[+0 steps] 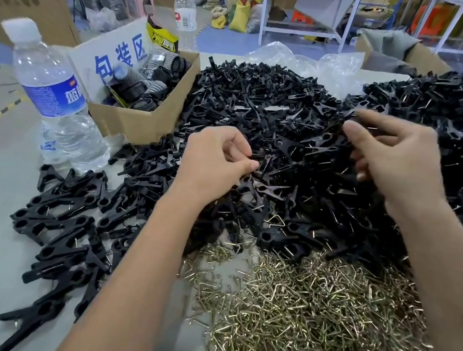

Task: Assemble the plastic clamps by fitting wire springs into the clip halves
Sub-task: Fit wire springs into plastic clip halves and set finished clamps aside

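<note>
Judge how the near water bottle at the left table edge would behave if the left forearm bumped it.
The water bottle stands upright, tall and narrow, so it would probably tip rather than slide. Its thin, crinkled clear wall suggests it is light and would dent easily. Once down, its round body would likely roll, unless the clamps beside it stop it.

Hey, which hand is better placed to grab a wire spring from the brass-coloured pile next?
Probably the left hand. It sits nearer the wire spring pile, pinching only something small over the clip halves. The right hand is farther up and grips a black clip piece.
</note>
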`<action>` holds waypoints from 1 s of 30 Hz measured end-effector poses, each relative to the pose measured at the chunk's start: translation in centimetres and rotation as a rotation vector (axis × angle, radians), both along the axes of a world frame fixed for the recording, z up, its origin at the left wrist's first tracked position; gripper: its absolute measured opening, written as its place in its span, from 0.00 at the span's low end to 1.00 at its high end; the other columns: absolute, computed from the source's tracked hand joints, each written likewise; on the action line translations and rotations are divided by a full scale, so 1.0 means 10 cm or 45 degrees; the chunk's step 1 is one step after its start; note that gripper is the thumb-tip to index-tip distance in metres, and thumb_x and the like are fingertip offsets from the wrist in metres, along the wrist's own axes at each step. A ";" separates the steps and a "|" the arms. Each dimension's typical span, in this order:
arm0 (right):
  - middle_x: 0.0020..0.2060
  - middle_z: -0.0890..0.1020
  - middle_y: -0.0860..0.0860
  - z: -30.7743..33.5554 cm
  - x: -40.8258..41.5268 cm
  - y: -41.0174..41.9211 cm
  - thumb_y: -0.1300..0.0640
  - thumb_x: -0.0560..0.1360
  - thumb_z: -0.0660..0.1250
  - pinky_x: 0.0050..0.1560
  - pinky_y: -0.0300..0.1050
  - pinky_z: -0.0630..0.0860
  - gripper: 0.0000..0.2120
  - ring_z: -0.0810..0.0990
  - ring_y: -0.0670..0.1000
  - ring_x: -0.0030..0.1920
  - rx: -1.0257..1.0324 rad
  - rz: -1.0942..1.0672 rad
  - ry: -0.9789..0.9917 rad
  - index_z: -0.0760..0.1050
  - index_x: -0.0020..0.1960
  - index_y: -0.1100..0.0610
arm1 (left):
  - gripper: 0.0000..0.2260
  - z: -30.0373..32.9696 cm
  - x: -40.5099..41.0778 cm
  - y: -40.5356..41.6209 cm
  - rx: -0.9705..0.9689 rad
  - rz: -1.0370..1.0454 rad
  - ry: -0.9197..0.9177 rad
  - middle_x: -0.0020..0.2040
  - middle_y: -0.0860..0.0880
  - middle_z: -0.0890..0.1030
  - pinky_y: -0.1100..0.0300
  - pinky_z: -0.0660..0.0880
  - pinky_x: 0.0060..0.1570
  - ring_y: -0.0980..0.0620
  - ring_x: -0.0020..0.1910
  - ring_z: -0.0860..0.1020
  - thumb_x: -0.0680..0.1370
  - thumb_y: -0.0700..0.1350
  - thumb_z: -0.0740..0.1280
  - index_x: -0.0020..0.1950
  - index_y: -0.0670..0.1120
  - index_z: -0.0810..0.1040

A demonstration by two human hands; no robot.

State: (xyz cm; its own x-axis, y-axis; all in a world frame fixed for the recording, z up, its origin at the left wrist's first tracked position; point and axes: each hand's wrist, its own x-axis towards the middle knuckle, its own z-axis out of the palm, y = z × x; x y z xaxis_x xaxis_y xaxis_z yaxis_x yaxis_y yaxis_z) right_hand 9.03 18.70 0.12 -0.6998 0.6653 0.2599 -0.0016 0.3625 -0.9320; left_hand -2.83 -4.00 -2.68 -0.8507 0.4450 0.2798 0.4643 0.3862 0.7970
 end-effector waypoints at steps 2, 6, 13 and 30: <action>0.34 0.82 0.50 0.10 -0.14 0.09 0.43 0.73 0.78 0.55 0.47 0.80 0.28 0.81 0.51 0.38 0.528 -0.272 -0.211 0.79 0.70 0.51 | 0.08 0.08 -0.25 -0.12 -0.199 0.178 0.047 0.37 0.56 0.84 0.61 0.80 0.44 0.60 0.38 0.82 0.73 0.43 0.80 0.42 0.52 0.82; 0.40 0.86 0.53 0.19 -0.63 -0.34 0.49 0.75 0.76 0.61 0.45 0.78 0.17 0.83 0.52 0.42 0.864 -0.093 -0.198 0.85 0.62 0.54 | 0.14 0.19 -0.80 -0.26 -0.528 0.450 0.071 0.51 0.50 0.85 0.55 0.79 0.49 0.49 0.53 0.82 0.75 0.33 0.70 0.41 0.53 0.82; 0.55 0.83 0.56 -0.12 -1.78 -0.95 0.67 0.76 0.66 0.49 0.52 0.78 0.19 0.78 0.61 0.60 1.319 0.526 -0.839 0.83 0.62 0.51 | 0.06 0.11 -1.26 -0.01 -1.022 0.149 0.157 0.55 0.45 0.84 0.54 0.78 0.52 0.44 0.54 0.81 0.76 0.42 0.75 0.48 0.49 0.80; 0.61 0.76 0.55 -0.20 -2.09 -0.76 0.46 0.79 0.72 0.65 0.49 0.62 0.15 0.66 0.57 0.65 1.635 0.853 -1.036 0.81 0.59 0.55 | 0.04 -0.04 -1.36 0.12 -0.838 0.280 -0.018 0.49 0.45 0.84 0.51 0.81 0.44 0.44 0.46 0.82 0.78 0.39 0.70 0.50 0.44 0.84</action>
